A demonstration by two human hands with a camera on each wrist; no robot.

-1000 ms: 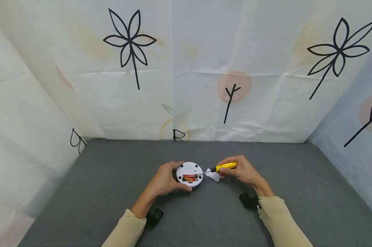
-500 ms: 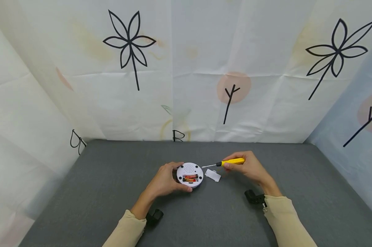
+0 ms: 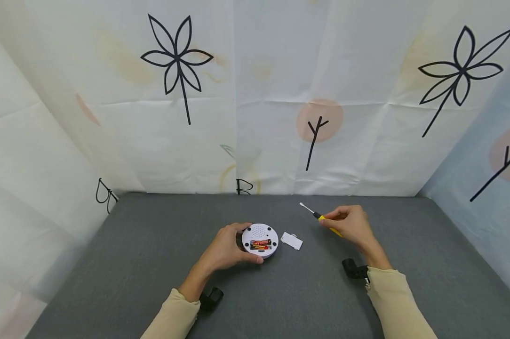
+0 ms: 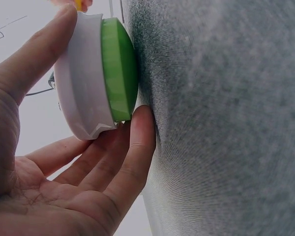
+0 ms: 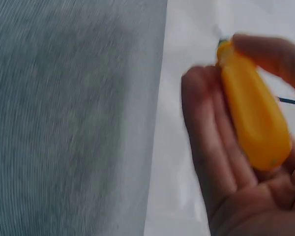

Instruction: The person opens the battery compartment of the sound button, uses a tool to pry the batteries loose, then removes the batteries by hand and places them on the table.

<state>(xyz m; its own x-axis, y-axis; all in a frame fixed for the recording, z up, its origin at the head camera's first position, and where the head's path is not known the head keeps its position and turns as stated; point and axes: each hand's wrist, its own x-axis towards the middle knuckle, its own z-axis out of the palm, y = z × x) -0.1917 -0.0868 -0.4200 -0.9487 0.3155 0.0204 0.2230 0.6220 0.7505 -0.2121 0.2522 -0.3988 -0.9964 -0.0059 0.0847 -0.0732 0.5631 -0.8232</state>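
Note:
A round white battery-powered device (image 3: pixel 260 230) lies upside down, its battery compartment uncovered and red-and-orange batteries (image 3: pixel 260 244) inside. My left hand (image 3: pixel 227 247) grips it from the left side, thumb at the near edge and fingers at the far edge. From the left wrist view, the device has a white body (image 4: pixel 83 73) over a green underside (image 4: pixel 119 69) facing the table. To the right, my right hand (image 3: pixel 353 226) pinches a screwdriver (image 3: pixel 317 215) by its yellow handle (image 5: pixel 255 110), its tip pointing away and to the left. Between them lies a small white battery cover (image 3: pixel 291 240) on the table.
The dark grey table (image 3: pixel 280 301) reaches back to a white cloth backdrop (image 3: pixel 263 75) with plant drawings. Cloth also hangs along both sides. Black wrist cameras sit on both wrists, the right one (image 3: pixel 354 269) just above the tabletop.
The right hand has drawn the screwdriver out of the battery compartment and moved right, past the cover. Its shaft now points up and left. The left hand and device stay in place.

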